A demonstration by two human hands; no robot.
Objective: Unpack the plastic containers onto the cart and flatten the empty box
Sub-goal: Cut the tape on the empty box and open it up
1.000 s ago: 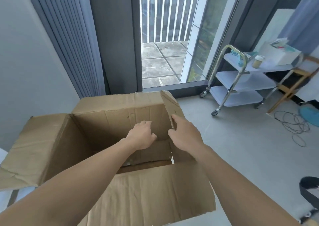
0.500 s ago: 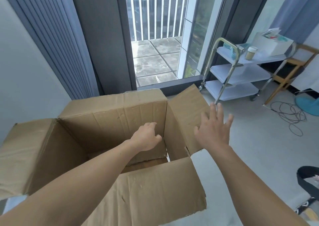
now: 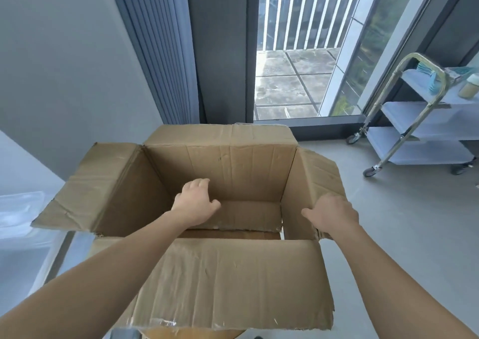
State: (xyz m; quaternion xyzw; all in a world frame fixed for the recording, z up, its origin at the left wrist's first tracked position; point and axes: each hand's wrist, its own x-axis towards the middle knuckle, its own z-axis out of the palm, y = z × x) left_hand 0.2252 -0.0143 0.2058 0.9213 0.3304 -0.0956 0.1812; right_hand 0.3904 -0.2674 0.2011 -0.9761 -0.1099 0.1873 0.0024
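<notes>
The brown cardboard box [image 3: 233, 274] stands open in front of me with all of its top flaps folded outward. No containers show inside; a loose bottom flap is raised. My left hand [image 3: 195, 204] hangs inside the box near the far wall, fingers loosely curled, holding nothing I can see. My right hand [image 3: 333, 215] holds the right flap at its fold, thumb inside the box and fingers over the outside. A translucent plastic container [image 3: 20, 209] lies at the left edge. The metal cart [image 3: 417, 116] stands at the far right.
The cart has white shelves, with a jar [image 3: 469, 87] and teal items on top. A glass balcony door [image 3: 293, 53] and grey curtain [image 3: 160, 53] are behind the box. The box sits on a round wooden surface [image 3: 186, 334]. Grey floor lies between box and cart.
The right flap has gone from upright to folded outward. My right hand pushed it with straight fingers, then came down onto its fold. My view turned left; the left hand stayed inside the box.
</notes>
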